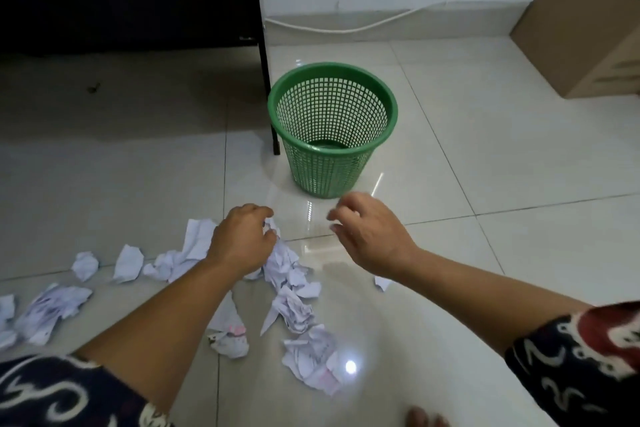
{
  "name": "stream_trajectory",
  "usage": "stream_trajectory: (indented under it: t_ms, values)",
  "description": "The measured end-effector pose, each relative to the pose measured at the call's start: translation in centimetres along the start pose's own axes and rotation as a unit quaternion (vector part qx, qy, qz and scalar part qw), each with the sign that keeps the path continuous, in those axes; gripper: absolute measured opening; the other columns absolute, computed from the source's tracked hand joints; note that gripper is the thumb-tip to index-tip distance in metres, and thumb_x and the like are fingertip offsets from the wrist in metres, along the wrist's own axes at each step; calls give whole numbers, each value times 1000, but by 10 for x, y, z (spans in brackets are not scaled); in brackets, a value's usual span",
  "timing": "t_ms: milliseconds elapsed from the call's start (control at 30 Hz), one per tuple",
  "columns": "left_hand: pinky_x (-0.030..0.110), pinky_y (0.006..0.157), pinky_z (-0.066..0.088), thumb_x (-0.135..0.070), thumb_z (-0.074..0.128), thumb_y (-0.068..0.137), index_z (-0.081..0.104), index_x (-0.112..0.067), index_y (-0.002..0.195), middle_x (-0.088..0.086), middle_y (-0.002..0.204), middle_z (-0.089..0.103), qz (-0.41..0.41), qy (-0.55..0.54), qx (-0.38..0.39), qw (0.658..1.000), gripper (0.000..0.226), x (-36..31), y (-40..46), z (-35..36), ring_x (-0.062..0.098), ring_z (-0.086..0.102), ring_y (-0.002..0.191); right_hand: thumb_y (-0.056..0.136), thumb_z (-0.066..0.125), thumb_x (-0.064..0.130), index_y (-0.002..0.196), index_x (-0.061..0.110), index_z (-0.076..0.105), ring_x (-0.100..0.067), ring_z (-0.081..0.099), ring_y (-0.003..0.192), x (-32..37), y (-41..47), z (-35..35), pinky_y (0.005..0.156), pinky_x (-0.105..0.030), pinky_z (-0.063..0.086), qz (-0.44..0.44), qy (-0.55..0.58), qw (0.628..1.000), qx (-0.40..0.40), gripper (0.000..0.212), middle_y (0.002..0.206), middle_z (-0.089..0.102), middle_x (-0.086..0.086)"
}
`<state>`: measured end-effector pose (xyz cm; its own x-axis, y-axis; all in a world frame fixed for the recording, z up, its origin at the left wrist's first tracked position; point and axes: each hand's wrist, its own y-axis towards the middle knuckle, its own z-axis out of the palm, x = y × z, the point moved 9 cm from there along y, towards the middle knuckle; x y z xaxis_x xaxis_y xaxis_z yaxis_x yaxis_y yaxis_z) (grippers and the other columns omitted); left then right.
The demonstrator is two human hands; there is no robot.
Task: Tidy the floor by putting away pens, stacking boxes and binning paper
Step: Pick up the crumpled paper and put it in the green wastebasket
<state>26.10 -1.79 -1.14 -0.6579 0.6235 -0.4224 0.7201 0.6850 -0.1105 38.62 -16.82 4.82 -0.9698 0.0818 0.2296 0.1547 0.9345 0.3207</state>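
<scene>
Step in hand: binning paper. Left hand (242, 243) is down on the floor (485, 253), fingers curled round a crumpled sheet (282, 260) at the top of the paper heap; it looks like a grip, though the fingertips are partly hidden by the paper. Right hand (367, 236) hovers above the tile with fingers loosely bent, holding nothing.

Paper: crumpled pieces scattered across the floor to the left and below the hands, e.g. a ball (85, 265) far left and a wad (313, 362) nearest the camera. One small scrap (382, 282) lies under the right wrist.

Bin (332, 128): green mesh, upright, just beyond the hands, beside a black leg (266, 80). No paper visible inside.

Notes for doing it well:
- Gather several pieces per grab; use the idle right hand too.
- Squeeze each wad tight so nothing trails out.
- Release over the rim, not from afar; the bin looks light and could tip if knocked.
- Work from the nearest pieces outward.

No pens in view; a cardboard box (585, 31) stands at the far right.
</scene>
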Motion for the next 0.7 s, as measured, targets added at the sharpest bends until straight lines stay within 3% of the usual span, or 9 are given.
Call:
stream_trajectory:
  t_ms: [67, 133, 200, 300, 400, 533, 633, 700]
  values:
    - [36, 96, 43, -24, 61, 87, 60, -17, 127, 4, 130, 59, -3, 1, 12, 1000, 40, 2, -5, 14, 26, 50, 120, 94, 56, 25, 120, 18, 61, -30, 55, 107, -43, -41, 38, 77, -37, 51, 164, 39, 979, 112, 27, 122, 52, -8]
    - [36, 97, 43, -20, 60, 85, 62, -14, 125, 6, 129, 59, 9, -7, 12, 1000, 41, 1, -6, 25, 28, 50, 120, 95, 54, 29, 136, 27, 49, -29, 45, 124, -81, -86, 71, 87, -37, 49, 297, 28, 928, 225, 41, 141, 40, -6]
    - [37, 99, 43, -18, 61, 84, 62, -12, 125, 7, 130, 58, 19, -10, 19, 1000, 42, -1, -7, 37, 29, 48, 122, 93, 57, 38, 145, 32, 37, -33, 37, 131, -97, -116, 88, 98, -39, 44, 341, 17, 892, 295, 56, 151, 27, -9]
    - [38, 103, 39, -20, 63, 84, 61, -13, 126, 8, 133, 55, 35, 12, 26, 999, 43, -3, -9, 52, 28, 44, 125, 84, 67, 50, 146, 31, 33, -37, 31, 130, -99, -133, 106, 106, -39, 35, 343, 9, 874, 344, 74, 151, 24, -11]
    - [41, 105, 37, -20, 65, 83, 61, -13, 126, 11, 135, 53, 45, 29, 22, 998, 44, 0, -12, 59, 30, 43, 128, 86, 68, 39, 139, 27, 45, -30, 35, 126, -96, -135, 115, 101, -32, 38, 336, 13, 885, 321, 59, 142, 36, -7]
    - [42, 106, 36, -18, 67, 80, 62, -13, 126, 13, 138, 51, 34, 44, 15, 998, 46, 13, -20, 63, 32, 42, 129, 89, 65, 20, 115, 16, 67, -27, 58, 108, -76, -117, 113, 83, -18, 37, 288, 54, 923, 248, 26, 122, 53, -5]
    - [43, 107, 36, -20, 68, 79, 63, -15, 125, 13, 143, 47, 19, 46, 3, 999, 47, 22, -24, 64, 32, 41, 132, 84, 70, 12, 100, 11, 71, -27, 67, 88, -40, -55, 73, 78, -19, 43, 189, 103, 972, 93, 16, 111, 61, -9]
    - [40, 110, 33, -24, 65, 81, 61, -19, 128, 10, 146, 43, 14, 48, 6, 999, 47, 23, -26, 68, 30, 39, 135, 89, 64, 13, 98, 9, 70, -20, 64, 88, -4, -8, 24, 78, -20, 48, 78, 118, 990, -29, 11, 106, 62, -9]
